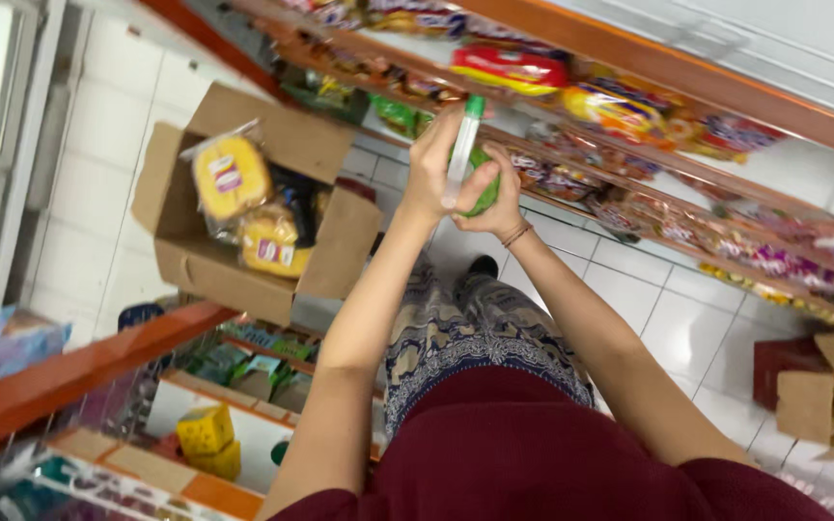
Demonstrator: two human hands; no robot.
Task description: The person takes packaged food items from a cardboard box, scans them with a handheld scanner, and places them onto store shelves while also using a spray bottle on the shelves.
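1. Nearest to me, my two forearms rise from the maroon top and meet over the patterned trousers; both hands work on one thing, so I judge that keeping the elbows in will hold the wrists steady.
2. My left hand (433, 166) is closed in a grip around the slim clear tube (462, 152), fingers wrapped about its lower half, the green cap (475, 105) standing free above the grip. The tube leans a little to the right.
3. My right hand (494, 198) is closed in a grip on a green packet (483, 183), tucked just behind the tube and mostly hidden by the fingers; I cannot tell its shape.
4. The two grips touch, thumbs together. To handle this well I would hold the tube low, leave the cap clear, and not squeeze the soft packet.
5. Left of the grips, on the white tiled floor (687, 328), an open cardboard box (325, 256) holds yellow wrapped buns (232, 176).
6. Beyond the grips, the orange-edged shelf (687, 72) carries rows of bright snack packets (509, 68), with a second carton (808, 400) well off to the right.
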